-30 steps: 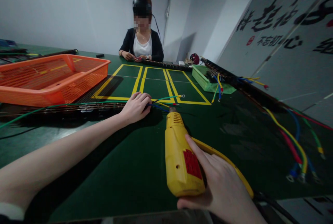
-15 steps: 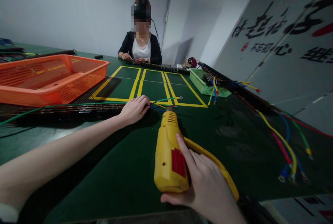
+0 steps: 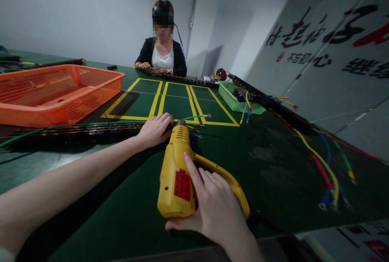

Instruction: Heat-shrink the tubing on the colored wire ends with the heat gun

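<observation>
My right hand is wrapped round the grip of a yellow electric screwdriver, index finger laid along its side by a red label. The tool's nose points away from me, right beside my left hand. That hand rests with curled fingers on the end of a long dark terminal strip on the green table, where coloured wires with ring lugs fan out. What the left fingers hold is hidden.
An orange mesh tray stands at left. Yellow tape rectangles mark the table's middle. A green basket with wires sits at right, more coloured cables trail near the right edge. A person sits opposite, hands on another strip.
My right hand has carried the yellow screwdriver leftward and forward until its nose is next to my left hand. The left hand has stayed on the strip's end.
</observation>
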`<state>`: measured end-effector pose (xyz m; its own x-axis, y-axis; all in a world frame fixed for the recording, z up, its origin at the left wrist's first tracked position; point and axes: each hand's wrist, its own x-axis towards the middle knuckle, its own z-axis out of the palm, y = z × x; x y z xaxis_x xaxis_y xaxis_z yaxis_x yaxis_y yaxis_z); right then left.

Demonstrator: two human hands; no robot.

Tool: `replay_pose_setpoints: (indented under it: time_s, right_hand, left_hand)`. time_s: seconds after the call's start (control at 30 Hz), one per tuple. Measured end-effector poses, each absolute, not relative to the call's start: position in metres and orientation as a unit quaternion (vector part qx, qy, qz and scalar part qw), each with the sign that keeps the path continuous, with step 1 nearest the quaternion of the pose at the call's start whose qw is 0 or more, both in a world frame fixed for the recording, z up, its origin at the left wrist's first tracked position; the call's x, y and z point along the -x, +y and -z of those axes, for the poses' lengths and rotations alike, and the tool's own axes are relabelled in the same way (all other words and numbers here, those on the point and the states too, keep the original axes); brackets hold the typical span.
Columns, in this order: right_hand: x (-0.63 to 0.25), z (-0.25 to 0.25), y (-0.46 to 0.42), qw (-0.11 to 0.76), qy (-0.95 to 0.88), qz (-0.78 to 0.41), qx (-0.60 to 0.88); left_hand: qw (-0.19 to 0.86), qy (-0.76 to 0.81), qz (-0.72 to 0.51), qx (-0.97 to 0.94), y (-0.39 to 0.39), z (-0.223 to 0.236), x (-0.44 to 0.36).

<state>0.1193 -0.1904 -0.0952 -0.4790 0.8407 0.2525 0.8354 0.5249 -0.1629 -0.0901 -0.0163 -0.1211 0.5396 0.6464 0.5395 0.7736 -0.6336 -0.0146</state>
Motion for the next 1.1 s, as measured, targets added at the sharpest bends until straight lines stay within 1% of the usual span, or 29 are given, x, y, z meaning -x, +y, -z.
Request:
replay_pose_setpoints:
  time_s: [0.2, 0.43, 0.57, 0.8, 0.93, 1.1]
  right_hand:
    - [-0.135, 0.095, -0.193, 0.161, -0.853, -0.028, 0.495]
    - [-0.161, 0.093, -0.196, 0.147, -0.85, -0.047, 0.504]
    - [-0.179, 0.091, -0.2, 0.161, -0.856, -0.03, 0.491]
    - [-0.198, 0.092, -0.207, 0.156, -0.86, 0.016, 0.486]
    - [-0.199, 0.095, -0.209, 0.143, -0.859, 0.034, 0.49]
    - [-0.187, 0.099, -0.212, 0.163, -0.854, 0.051, 0.491]
  left_hand:
    - [0.127, -0.408, 0.252, 0.868, -0.016, 0.123, 0.091]
    - [0.139, -0.407, 0.246, 0.869, -0.014, 0.124, 0.092]
    - [0.14, -0.403, 0.244, 0.871, -0.016, 0.122, 0.092]
    - [0.127, -0.397, 0.251, 0.874, -0.015, 0.124, 0.093]
    - [0.132, -0.397, 0.257, 0.871, -0.015, 0.123, 0.092]
    - [0.132, -0.409, 0.268, 0.862, -0.016, 0.122, 0.088]
